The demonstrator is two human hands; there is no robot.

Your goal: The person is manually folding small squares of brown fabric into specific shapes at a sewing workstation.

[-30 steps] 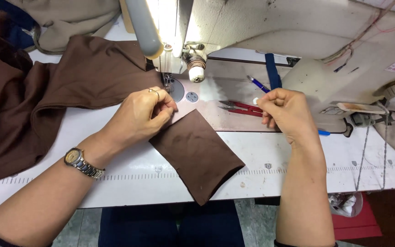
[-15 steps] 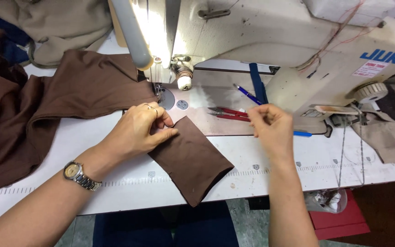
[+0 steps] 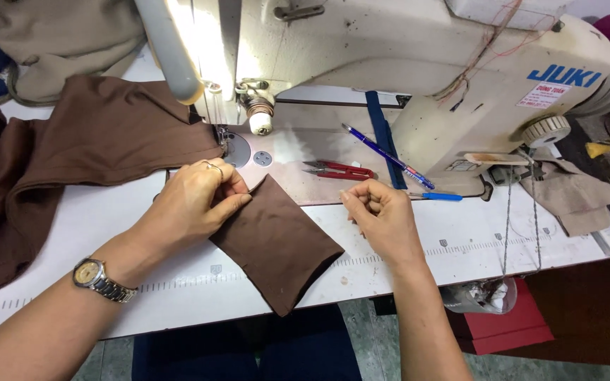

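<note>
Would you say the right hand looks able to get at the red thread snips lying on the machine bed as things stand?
Probably yes: the right hand rests just in front of the red thread snips, with only bare machine bed between them. Its fingers seem pinched together, perhaps on thread, which I cannot make out.

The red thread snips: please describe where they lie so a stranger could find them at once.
Start at the big cream sewing machine and look at its flat metal bed, right of the needle. The red thread snips lie there, blades pointing left, just above the right hand. The blue pen beside them is thin and slanted; the snips alone are red.
</note>
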